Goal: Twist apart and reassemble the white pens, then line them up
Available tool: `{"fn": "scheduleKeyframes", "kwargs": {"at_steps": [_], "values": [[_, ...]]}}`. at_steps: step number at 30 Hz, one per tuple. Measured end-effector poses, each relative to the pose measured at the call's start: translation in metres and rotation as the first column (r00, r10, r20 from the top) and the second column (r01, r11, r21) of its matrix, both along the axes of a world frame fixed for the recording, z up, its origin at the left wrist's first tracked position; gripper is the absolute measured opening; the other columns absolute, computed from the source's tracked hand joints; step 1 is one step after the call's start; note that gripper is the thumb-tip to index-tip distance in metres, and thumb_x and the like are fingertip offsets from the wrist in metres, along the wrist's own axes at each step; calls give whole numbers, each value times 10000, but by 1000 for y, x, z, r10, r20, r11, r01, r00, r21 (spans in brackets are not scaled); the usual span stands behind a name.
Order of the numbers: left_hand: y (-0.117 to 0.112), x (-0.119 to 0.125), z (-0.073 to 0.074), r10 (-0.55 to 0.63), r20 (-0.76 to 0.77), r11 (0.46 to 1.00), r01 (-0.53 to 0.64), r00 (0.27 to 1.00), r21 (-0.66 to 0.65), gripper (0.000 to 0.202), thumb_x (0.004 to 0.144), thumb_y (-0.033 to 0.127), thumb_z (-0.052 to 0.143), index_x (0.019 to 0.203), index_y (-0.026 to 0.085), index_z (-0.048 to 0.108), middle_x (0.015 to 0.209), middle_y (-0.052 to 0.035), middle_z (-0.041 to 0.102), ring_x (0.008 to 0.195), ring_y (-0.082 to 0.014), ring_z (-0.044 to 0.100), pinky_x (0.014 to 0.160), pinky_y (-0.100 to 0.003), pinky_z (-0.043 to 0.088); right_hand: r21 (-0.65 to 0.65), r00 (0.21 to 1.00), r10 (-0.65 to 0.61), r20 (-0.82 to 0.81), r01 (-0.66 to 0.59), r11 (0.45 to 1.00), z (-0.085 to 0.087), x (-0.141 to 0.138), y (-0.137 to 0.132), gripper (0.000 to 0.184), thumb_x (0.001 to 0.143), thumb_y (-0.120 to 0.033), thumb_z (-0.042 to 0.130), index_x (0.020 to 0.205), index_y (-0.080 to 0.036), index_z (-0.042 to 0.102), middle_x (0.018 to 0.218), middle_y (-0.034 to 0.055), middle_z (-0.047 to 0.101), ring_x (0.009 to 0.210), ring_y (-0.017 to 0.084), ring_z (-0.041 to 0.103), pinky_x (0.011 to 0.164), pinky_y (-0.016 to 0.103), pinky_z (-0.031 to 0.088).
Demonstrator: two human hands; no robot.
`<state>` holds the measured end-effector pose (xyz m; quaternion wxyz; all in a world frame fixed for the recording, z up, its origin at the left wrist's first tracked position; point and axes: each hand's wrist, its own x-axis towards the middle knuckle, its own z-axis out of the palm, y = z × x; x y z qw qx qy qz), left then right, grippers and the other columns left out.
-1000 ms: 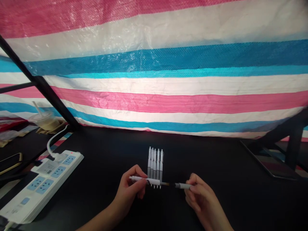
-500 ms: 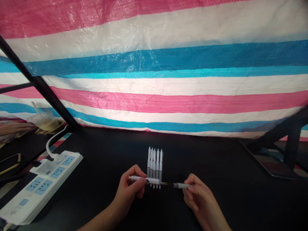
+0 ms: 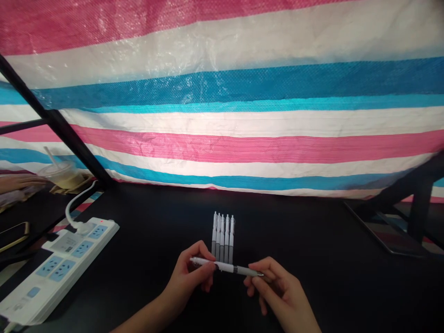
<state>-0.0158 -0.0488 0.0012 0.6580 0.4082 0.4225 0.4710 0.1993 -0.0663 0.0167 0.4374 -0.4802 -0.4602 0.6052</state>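
A white pen point(image 3: 225, 267) lies level between my two hands, just above the black tabletop point(image 3: 312, 240). My left hand point(image 3: 190, 277) pinches its left, clip end. My right hand point(image 3: 277, 291) is closed round its right, tip end, and the two pen halves are joined. Behind the held pen, a row of several white pens point(image 3: 223, 235) lies side by side on the table, pointing away from me.
A white power strip point(image 3: 55, 268) with a white cable sits at the left. A drink cup with a straw point(image 3: 60, 172) and a phone point(image 3: 14, 233) lie further left, near another person's hand point(image 3: 14, 182). A striped tarp point(image 3: 222, 101) hangs behind. A tablet point(image 3: 388, 231) lies at the right.
The pen's two halves were apart, with a thin refill showing between them. My right hand has moved left and the halves now meet as one pen.
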Motion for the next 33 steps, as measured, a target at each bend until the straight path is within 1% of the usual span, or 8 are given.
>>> {"fn": "scheduleKeyframes", "kwargs": {"at_steps": [5, 10, 18, 21, 24, 28, 30, 33], "values": [[2, -1, 0, -1, -15, 1000, 1, 1000, -19, 259, 773, 364, 748, 769, 173, 573, 470, 37, 584, 397, -83, 463, 421, -187, 309, 48, 975, 40, 218, -52, 998, -1, 3, -2, 406, 839, -597, 621, 889, -197, 662, 591, -8, 593, 501, 132, 521, 457, 244, 365], [2, -2, -2, -16, -20, 1000, 16, 1000, -11, 242, 788, 345, 739, 769, 171, 572, 465, 39, 585, 393, -76, 455, 420, -182, 301, 143, 928, 65, 366, -125, 982, 0, 5, -1, 403, 910, -579, 516, 813, -210, 646, 537, -40, 482, 505, 124, 457, 488, 253, 304], [1, -2, 0, -34, -15, 999, 34, 999, 14, 235, 768, 335, 760, 785, 170, 594, 487, 39, 588, 405, -79, 470, 422, -184, 322, 122, 930, 164, 328, -214, 969, -5, 6, -2, 560, 962, -630, 326, 631, -217, 508, 451, -76, 277, 411, 93, 253, 437, 261, 185], [1, -2, 1, -6, -1, 1000, 6, 1000, 12, 241, 768, 345, 756, 777, 171, 589, 472, 40, 584, 395, -77, 467, 419, -181, 315, 140, 949, 115, 293, -162, 977, -3, 4, -3, 467, 930, -619, 442, 762, -214, 602, 464, -64, 408, 418, 99, 334, 448, 248, 241], [0, -2, 1, 13, 14, 1000, -13, 1000, -3, 249, 766, 351, 756, 770, 170, 586, 465, 40, 581, 393, -75, 462, 417, -179, 306, 152, 963, 45, 267, -88, 984, -4, 4, -3, 353, 882, -571, 574, 952, -228, 618, 632, -22, 595, 478, 120, 497, 482, 241, 351], [0, -2, -1, -15, 20, 1000, 15, 1000, -3, 237, 758, 332, 767, 765, 166, 597, 463, 43, 573, 391, -72, 453, 414, -178, 303, 118, 931, 172, 322, -220, 968, -9, 5, -1, 438, 956, -551, 435, 774, -200, 623, 551, -12, 572, 438, 114, 510, 450, 230, 354], [0, -2, -1, -20, 16, 1000, 20, 1000, 4, 227, 757, 320, 770, 768, 164, 606, 469, 44, 574, 396, -70, 458, 417, -176, 310, 99, 925, 212, 315, -254, 962, -10, 5, -1, 417, 958, -546, 436, 830, -200, 630, 554, -16, 580, 428, 108, 500, 447, 226, 351], [0, -2, -1, -10, 5, 1000, 10, 1000, 9, 221, 752, 310, 775, 761, 161, 611, 471, 45, 573, 397, -67, 458, 417, -173, 311, 104, 948, 159, 276, -194, 976, -8, 3, -1, 314, 902, -523, 567, 987, -222, 583, 701, -17, 631, 452, 96, 525, 465, 220, 369]]}}
